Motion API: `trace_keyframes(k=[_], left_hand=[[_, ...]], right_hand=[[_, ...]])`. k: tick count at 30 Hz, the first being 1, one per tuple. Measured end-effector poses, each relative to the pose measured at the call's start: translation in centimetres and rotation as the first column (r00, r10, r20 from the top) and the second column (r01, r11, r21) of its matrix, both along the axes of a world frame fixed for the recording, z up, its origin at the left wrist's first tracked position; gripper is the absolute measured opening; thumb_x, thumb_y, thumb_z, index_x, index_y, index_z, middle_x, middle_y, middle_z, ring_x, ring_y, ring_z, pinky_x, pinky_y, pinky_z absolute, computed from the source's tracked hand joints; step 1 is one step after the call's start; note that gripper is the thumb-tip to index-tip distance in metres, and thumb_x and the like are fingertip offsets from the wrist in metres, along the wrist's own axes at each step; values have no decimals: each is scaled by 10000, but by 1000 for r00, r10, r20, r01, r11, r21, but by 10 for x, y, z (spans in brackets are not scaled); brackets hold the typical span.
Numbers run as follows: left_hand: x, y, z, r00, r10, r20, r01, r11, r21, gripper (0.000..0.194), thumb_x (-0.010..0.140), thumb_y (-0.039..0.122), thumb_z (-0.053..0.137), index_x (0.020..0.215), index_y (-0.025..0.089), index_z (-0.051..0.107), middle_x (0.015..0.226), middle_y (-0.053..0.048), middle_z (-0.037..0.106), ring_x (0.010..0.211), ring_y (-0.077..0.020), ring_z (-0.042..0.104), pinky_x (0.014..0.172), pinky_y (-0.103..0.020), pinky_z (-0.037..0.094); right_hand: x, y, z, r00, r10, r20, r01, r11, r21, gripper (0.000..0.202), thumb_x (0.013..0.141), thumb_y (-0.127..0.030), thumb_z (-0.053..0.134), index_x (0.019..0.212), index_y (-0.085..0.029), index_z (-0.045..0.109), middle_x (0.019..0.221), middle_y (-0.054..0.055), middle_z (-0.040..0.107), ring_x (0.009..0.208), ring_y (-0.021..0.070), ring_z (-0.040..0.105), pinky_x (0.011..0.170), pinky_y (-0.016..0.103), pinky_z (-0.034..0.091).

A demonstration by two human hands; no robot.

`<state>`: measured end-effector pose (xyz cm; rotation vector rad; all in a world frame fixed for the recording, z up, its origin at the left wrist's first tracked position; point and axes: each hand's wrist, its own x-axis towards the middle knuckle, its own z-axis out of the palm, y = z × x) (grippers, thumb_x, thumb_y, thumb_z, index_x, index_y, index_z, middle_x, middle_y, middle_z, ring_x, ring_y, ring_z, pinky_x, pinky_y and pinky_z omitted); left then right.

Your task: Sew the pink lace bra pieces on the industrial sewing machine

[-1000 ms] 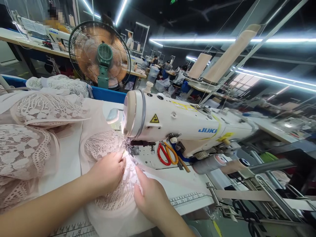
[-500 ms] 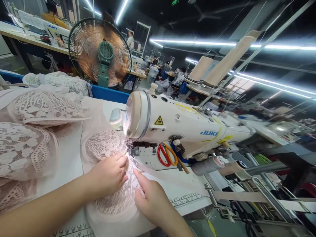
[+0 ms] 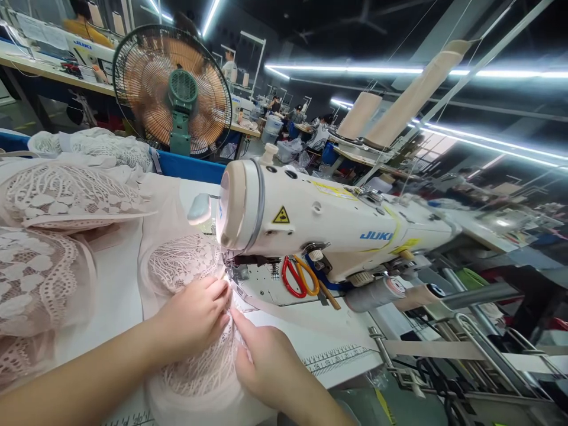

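Observation:
Pale pink lace fabric (image 3: 199,370) lies under the needle area of a white sewing machine (image 3: 284,216). My left hand (image 3: 195,316) pinches the fabric just in front of the needle, its fingers bent together. Close on its right, my right hand (image 3: 266,355) has thumb and index finger on the fabric edge, the index fingertip near the left fingers. A narrow pale strip runs from the needle area toward the right. The needle tip itself is too small to make out.
Red-handled scissors (image 3: 293,277) and orange-handled ones (image 3: 310,278) lie behind the work, under the machine arm. More lace pieces (image 3: 33,278) are piled at the left. A large fan (image 3: 181,89) stands behind a blue-edged bin. Thread cones and metal guides are at the right.
The view has shifted slightly. My right index fingertip has moved left along the fabric, closer to my left hand. My left hand keeps its pinch near the needle.

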<state>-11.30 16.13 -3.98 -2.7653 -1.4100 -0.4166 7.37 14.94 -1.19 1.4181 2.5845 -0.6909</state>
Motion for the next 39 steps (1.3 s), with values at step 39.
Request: trace_keyframes(k=[39], left_hand=[[12, 10, 3, 963, 267, 17, -267, 963, -37, 270, 882, 188, 441, 1009, 76, 652, 1039, -179, 613, 915, -298, 592, 750, -450, 546]], right_hand=[[-20, 30, 13, 977, 64, 201, -88, 990, 112, 731, 780, -214, 463, 1481, -111, 283, 889, 121, 707, 734, 262, 653, 555, 316, 428]])
